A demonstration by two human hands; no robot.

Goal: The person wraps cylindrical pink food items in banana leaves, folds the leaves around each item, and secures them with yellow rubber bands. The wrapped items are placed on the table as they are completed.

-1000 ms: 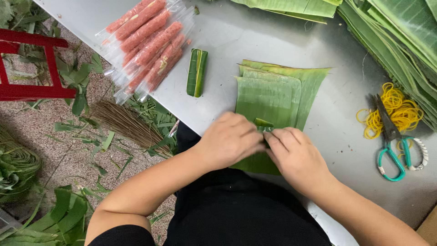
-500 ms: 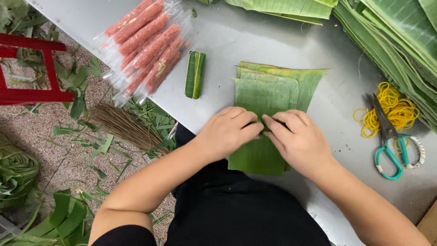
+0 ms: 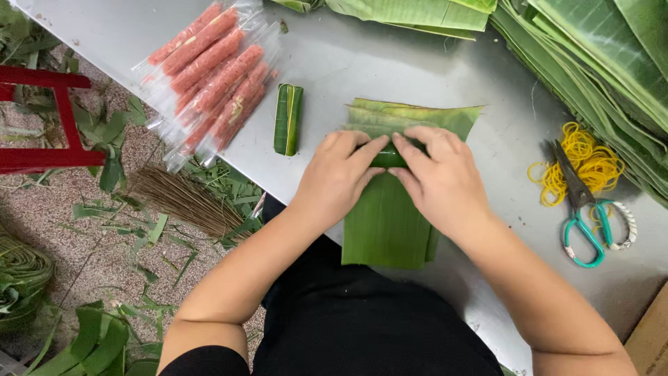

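Note:
A stack of cut green banana-leaf strips (image 3: 387, 226) lies on the grey metal table (image 3: 362, 56), its near end hanging over the table's edge. My left hand (image 3: 341, 174) and my right hand (image 3: 438, 177) press side by side on the strips, fingers curled over a small leaf roll (image 3: 390, 157) that they are rolling away from me. The far ends of the strips (image 3: 417, 113) show beyond my fingers. A finished leaf-wrapped roll (image 3: 288, 118) lies to the left of my left hand.
Plastic-wrapped pink sausages (image 3: 209, 76) lie at the table's left end. Yellow rubber bands (image 3: 581, 163) and teal-handled scissors (image 3: 577, 209) sit to the right. Large banana leaves (image 3: 598, 56) pile along the back right. A red stool (image 3: 42, 118), twigs (image 3: 181, 198) and leaf scraps are on the floor.
Both hands have moved away from me along the strips, from the near end to the middle, rolling the leaf up as they go.

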